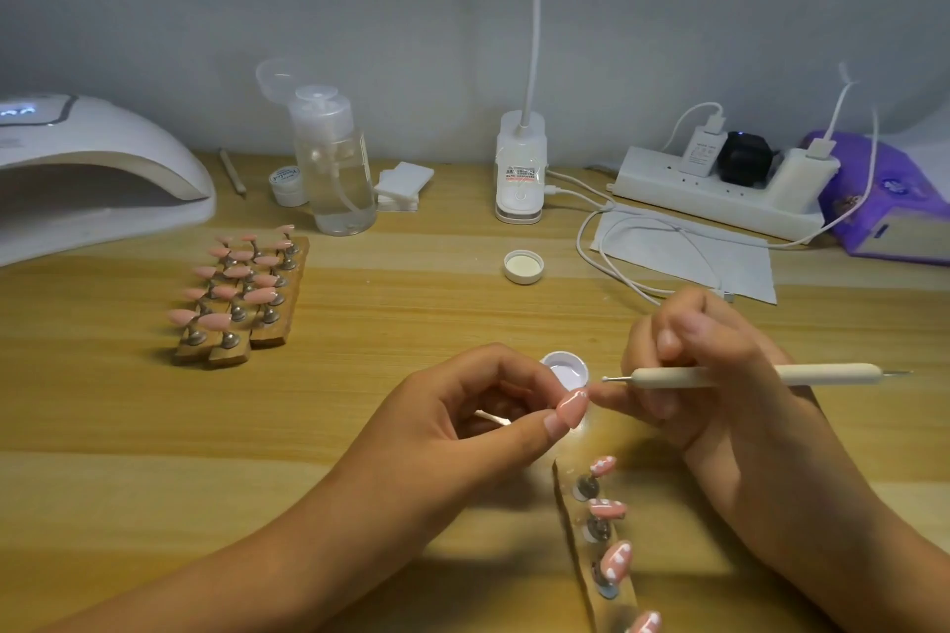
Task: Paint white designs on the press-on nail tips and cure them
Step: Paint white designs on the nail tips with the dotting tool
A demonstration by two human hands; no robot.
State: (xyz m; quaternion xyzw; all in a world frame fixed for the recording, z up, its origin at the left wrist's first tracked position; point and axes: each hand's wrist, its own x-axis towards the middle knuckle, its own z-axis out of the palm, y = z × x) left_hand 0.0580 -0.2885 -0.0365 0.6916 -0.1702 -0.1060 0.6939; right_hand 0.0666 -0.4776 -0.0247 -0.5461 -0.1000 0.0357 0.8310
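Head view: left hand [478, 406] pinches glossy pink almond nail tip [572, 407].

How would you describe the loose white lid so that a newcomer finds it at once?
Start at the white lamp base at the back middle of the wooden desk. Just in front of it the lid lies alone, hollow side up. Unlike the open paint pot nearer the camera, it is cream inside and nothing touches it.
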